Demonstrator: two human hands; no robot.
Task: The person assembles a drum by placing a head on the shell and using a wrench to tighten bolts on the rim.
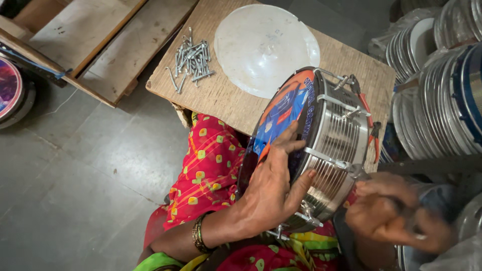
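Head view, single camera: worn on the person's head, facing steeply down, close over the lap. Wooden board (pixel 226 95) toward twelve o'clock, grey floor (pixel 75 190) at nine, stacked drums (pixel 442 100) at three.

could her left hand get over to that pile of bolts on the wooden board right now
Probably not right now. The left hand is spread flat on the printed head of the metal drum, steadying it on its side. The pile of bolts lies uncovered at the board's far corner, apart from the translucent disc.
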